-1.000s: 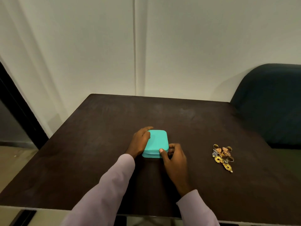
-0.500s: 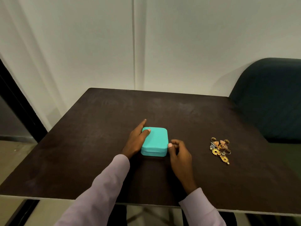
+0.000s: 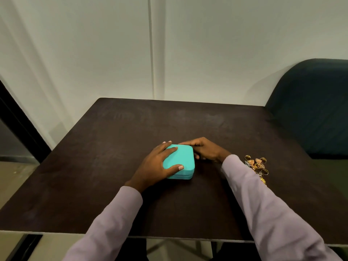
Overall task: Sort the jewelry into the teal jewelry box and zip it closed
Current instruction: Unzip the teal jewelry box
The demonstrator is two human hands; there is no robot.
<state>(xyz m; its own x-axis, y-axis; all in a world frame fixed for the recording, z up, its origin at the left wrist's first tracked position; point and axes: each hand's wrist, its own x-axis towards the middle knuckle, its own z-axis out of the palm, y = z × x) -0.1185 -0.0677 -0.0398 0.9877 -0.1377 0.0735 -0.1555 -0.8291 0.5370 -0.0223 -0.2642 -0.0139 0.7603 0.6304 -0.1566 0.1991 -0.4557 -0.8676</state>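
Left hand: the left hand [image 3: 157,165] lies spread over the left half of the teal jewelry box [image 3: 181,161], palm down. Its fingers [image 3: 170,150] are nearly straight and fanned across the lid, the thumb [image 3: 176,168] resting along the near edge. It presses the box flat rather than curling round it.

Right hand: the right hand [image 3: 205,149] reaches round the far right corner of the box. Its fingers are bent against the box's far edge and right side, fingertips at the seam. Whether they pinch a zipper pull I cannot tell; that part is too small and shaded.

Box: shut, lid down on its base, sitting between the two hands on the dark table [image 3: 94,176]. Nothing of its inside shows.

Jewelry: a small heap of gold-coloured jewelry [image 3: 257,166] lies on the table beyond the right wrist, on the outer side of the lilac sleeve [image 3: 250,194], which covers part of it. It is apart from the box.

Since a second ago: the right hand was at the box's near right corner and has travelled round to the far right corner. The left hand, then only at the box's left side, has slid up onto the lid. The box has stayed shut, and the jewelry heap has not been touched.

Beyond: a dark green chair [image 3: 316,110] stands past the right arm, against a pale wall [image 3: 207,49].
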